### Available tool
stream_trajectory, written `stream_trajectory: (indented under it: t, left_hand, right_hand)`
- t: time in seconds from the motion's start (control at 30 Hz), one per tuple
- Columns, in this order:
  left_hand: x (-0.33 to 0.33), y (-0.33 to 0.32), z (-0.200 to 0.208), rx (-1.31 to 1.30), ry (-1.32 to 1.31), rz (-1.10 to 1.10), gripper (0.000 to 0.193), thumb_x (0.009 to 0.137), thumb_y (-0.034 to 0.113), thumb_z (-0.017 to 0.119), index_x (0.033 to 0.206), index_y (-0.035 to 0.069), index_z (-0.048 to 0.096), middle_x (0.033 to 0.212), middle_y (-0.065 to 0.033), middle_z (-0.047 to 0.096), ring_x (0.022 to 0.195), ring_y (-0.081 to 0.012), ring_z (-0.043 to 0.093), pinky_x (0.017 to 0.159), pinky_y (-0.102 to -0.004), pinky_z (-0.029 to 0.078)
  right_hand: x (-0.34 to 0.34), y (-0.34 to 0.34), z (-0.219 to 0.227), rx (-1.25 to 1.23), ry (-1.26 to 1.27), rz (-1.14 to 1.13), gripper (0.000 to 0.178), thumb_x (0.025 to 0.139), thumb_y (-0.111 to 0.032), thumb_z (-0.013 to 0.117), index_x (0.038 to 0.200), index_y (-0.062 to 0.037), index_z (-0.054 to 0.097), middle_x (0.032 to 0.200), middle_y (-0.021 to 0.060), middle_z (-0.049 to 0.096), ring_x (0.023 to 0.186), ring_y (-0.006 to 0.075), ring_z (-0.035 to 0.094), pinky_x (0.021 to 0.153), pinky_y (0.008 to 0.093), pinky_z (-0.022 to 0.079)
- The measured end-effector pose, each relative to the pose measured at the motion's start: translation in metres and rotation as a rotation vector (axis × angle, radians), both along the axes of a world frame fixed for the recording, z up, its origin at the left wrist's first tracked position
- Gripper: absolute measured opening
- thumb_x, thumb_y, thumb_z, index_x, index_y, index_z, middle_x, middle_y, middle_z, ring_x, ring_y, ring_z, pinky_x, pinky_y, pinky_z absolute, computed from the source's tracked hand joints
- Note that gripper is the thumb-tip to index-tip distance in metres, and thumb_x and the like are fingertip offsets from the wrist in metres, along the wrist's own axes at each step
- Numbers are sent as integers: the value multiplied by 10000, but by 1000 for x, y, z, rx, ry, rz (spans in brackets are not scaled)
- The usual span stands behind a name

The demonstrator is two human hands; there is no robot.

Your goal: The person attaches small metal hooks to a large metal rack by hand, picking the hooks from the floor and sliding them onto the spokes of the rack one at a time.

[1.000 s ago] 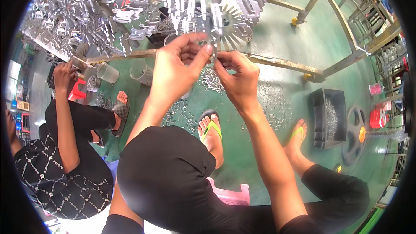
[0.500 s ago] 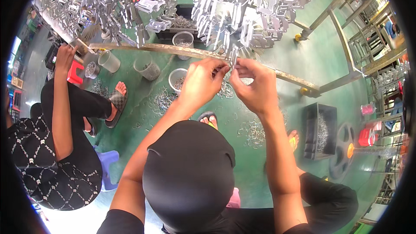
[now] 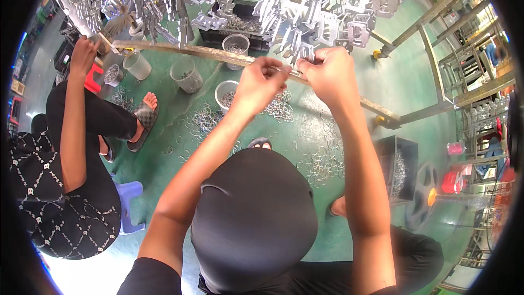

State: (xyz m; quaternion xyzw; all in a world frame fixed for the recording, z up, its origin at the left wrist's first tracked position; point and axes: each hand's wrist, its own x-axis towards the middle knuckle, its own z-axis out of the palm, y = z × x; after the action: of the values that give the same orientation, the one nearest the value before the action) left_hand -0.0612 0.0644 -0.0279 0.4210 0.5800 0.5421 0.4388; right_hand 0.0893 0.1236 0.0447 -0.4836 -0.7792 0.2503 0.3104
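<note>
My left hand [image 3: 261,84] and my right hand [image 3: 326,74] are raised side by side just below a rack of hanging silvery metal parts [image 3: 322,5]. Both pinch a small thin wire hook [image 3: 290,70] between their fingertips, right in front of a long wooden bar [image 3: 191,51]. Whether the hook touches a hanging part I cannot tell. My knee in black cloth [image 3: 254,213] fills the lower middle.
Another person in black patterned clothes [image 3: 60,186] sits at the left, one hand [image 3: 84,52] up at the rack. Clear cups of hooks [image 3: 185,76] and loose metal hooks [image 3: 325,155] lie on the green floor. A black crate [image 3: 401,166] stands at right, metal frames [image 3: 464,71] beyond.
The view has tilted up and the rack of parts has come closer. My two hands rose toward it, staying together on the small hook. The other person's arm stays raised.
</note>
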Motion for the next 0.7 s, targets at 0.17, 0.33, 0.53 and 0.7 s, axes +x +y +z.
stream_trajectory:
  t: [0.17,0.33,0.53,0.7]
  left_hand:
    - [-14,16,1,-40,-600,17,334,1035,243,584,1230,-26,550,1165,-163,638,1007,-242,668,878,-378,566]
    - [-17,27,0,-107,-723,-4,343,1053,283,554,1171,-39,546,1107,-199,667,1023,-290,684,924,-392,574]
    - [-16,27,-4,-123,-750,-17,379,1067,306,521,1126,-67,539,1076,-236,687,1006,-302,699,946,-399,571]
    - [-13,26,-6,-106,-759,-8,366,1078,279,487,1125,-82,527,1088,-252,682,1015,-303,697,953,-405,567]
  right_hand:
    - [-6,8,-4,24,33,10,213,750,-123,743,709,74,674,587,244,595,509,342,605,564,403,485]
    - [-2,18,-11,13,42,14,220,786,-135,762,723,61,682,598,138,640,537,159,561,539,341,450]
    - [2,7,-8,-10,-17,16,227,811,-126,774,729,63,677,612,90,662,570,75,542,529,301,433]
    - [5,7,-15,-43,73,50,216,802,-107,758,726,72,666,634,133,660,577,118,577,552,313,460]
